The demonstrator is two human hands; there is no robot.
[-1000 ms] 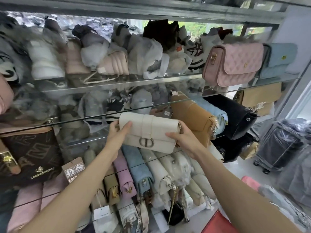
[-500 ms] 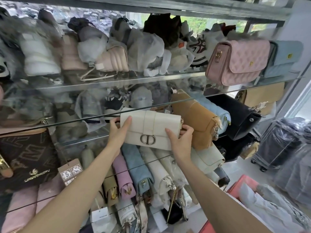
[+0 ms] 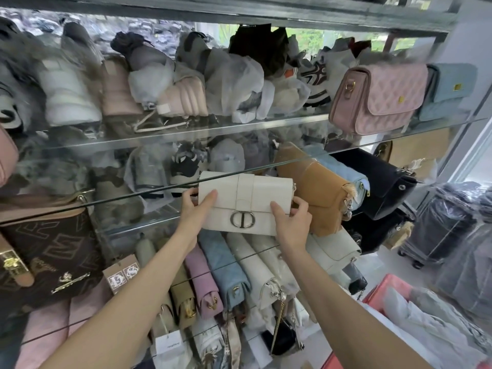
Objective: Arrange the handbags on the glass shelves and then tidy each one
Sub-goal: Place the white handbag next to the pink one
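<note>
A white flap handbag (image 3: 246, 202) with a round silver clasp stands upright on the middle glass shelf (image 3: 138, 226), just left of a tan handbag (image 3: 318, 194). My left hand (image 3: 195, 209) grips its left end, thumb on the front. My right hand (image 3: 291, 222) holds its right lower corner, fingers curled round the edge. Beyond the tan bag sit a light blue bag (image 3: 343, 171) and a black bag (image 3: 383, 187). On the upper glass shelf (image 3: 239, 129) a pink quilted handbag (image 3: 378, 97) and a pale blue one (image 3: 450, 91) stand at the right.
Wrapped bags and shoes crowd the back of both shelves. A brown monogram bag (image 3: 50, 251) sits at the left. Below, a row of pastel bags (image 3: 229, 267) lies on a lower shelf. A red crate (image 3: 383, 288) with wrapped goods and covered black suitcases (image 3: 442, 230) are at the right.
The white bag has moved up and inward onto the middle shelf, closer to the tan bag. My right hand shifted from beneath the bag to its right corner.
</note>
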